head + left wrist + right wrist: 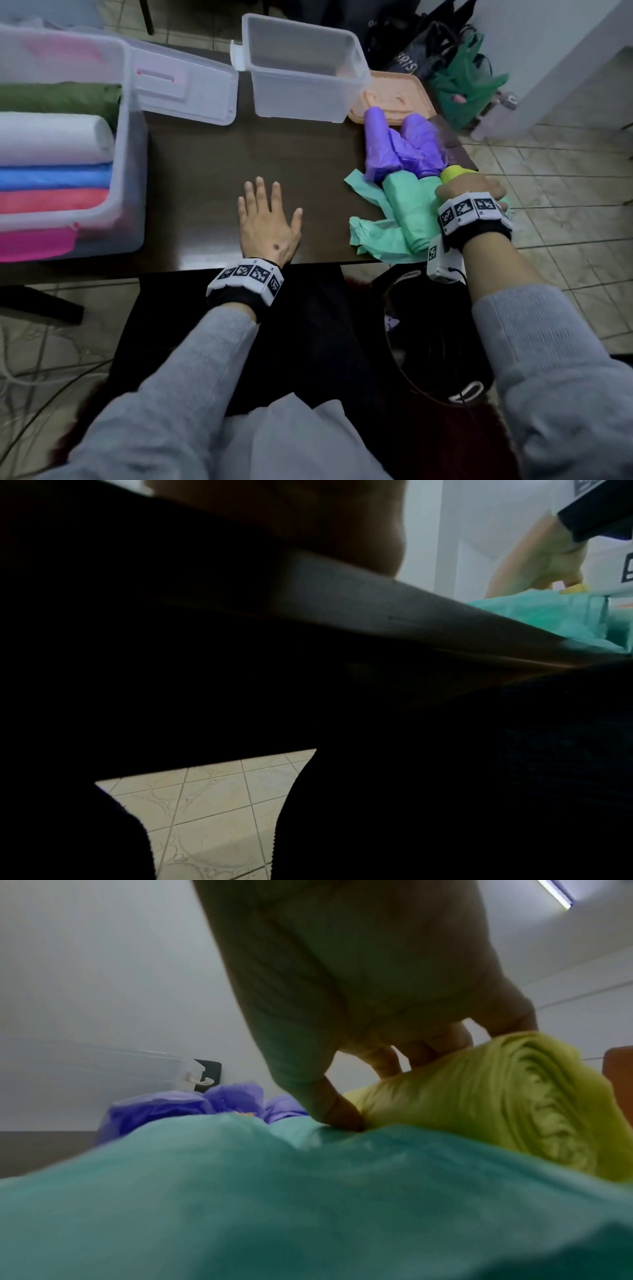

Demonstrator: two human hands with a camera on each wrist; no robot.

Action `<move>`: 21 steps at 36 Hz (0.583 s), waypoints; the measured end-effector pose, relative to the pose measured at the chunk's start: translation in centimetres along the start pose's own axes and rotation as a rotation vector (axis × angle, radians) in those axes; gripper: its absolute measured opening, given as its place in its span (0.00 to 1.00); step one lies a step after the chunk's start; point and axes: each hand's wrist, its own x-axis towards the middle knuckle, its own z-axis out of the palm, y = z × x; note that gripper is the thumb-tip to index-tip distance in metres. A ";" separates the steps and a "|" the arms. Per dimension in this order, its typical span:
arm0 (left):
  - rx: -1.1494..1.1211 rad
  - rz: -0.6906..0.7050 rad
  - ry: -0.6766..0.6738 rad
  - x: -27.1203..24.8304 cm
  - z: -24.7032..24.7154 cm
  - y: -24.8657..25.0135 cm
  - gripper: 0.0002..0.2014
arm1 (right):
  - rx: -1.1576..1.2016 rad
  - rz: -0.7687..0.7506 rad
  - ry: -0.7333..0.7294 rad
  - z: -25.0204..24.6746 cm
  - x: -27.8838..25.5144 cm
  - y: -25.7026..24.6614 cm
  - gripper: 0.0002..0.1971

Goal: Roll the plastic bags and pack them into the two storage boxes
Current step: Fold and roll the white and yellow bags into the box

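Fingers (383,1061) of right hand (469,188) grip yellow roll (496,1096) (rolled bag) — left hand (267,222) flat on table (212,171)

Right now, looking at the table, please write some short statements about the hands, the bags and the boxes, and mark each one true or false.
1. The left hand lies flat on the table, holding nothing. True.
2. The right hand grips a purple roll. False: it grips the yellow-green roll.
3. The small clear box at the far side has no rolls in it. True.
4. The big box on the left is empty. False: it holds rolled bags of several colours.
5. The purple bags lie inside the small clear box. False: they lie on the table beside the green bags.
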 end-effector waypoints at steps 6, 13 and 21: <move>-0.009 0.001 0.014 0.0 0.1 0.0 0.32 | 0.028 -0.024 0.086 0.4 0.2 0.0 0.22; 0.002 0.001 0.014 0.0 0.2 0.0 0.32 | 0.009 -0.031 0.124 0.0 0.4 -0.4 0.21; 0.008 0.006 0.014 0.0 0.3 -0.1 0.32 | 0.091 -0.297 0.252 -2.7 -2.9 -4.0 0.25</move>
